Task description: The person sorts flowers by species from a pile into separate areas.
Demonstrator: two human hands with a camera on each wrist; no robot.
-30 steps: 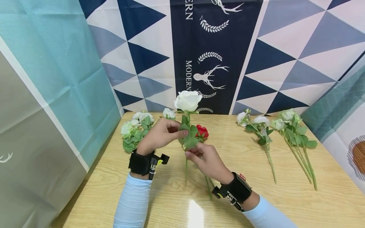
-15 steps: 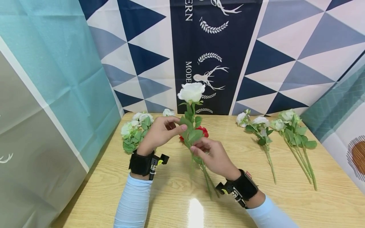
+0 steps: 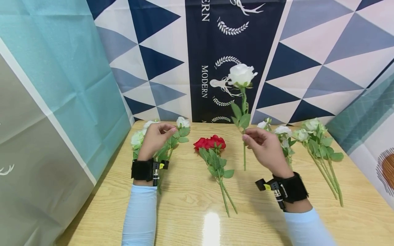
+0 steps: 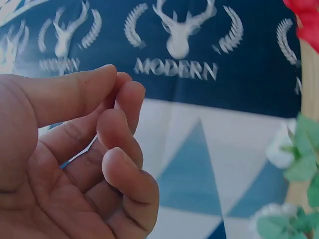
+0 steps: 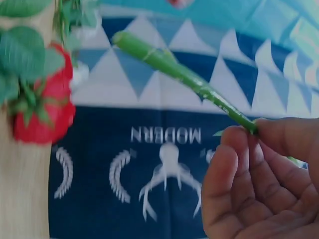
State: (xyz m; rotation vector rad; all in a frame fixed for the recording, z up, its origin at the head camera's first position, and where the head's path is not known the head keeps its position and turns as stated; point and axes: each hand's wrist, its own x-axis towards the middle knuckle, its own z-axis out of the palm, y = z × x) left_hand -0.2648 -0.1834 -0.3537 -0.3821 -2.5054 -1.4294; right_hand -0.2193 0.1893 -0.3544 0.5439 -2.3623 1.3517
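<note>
A single white rose (image 3: 242,75) is held upright above the table by my right hand (image 3: 266,147), thumb and fingers pinching its green stem. In the right wrist view the stem's cut end (image 5: 149,56) juts out beyond the fingertips. My left hand (image 3: 155,140) is raised over the left flowers, its fingers loosely bent and the thumb near the index fingertip. Nothing lies between those fingers (image 4: 127,172) in the left wrist view. Between the two hands, red roses (image 3: 210,142) lie on the table with crossed stems toward the person.
White flowers (image 3: 183,122) and greenish-white ones (image 3: 137,138) lie at the left, partly behind the left hand. At the right are white flowers (image 3: 282,131) and a greenish-white bunch (image 3: 321,143). A patterned cloth (image 3: 160,68) hangs behind the wooden table (image 3: 191,205).
My right hand has carried the white rose right and up, away from the red roses. The left hand has come off the rose's leaves and shifted left.
</note>
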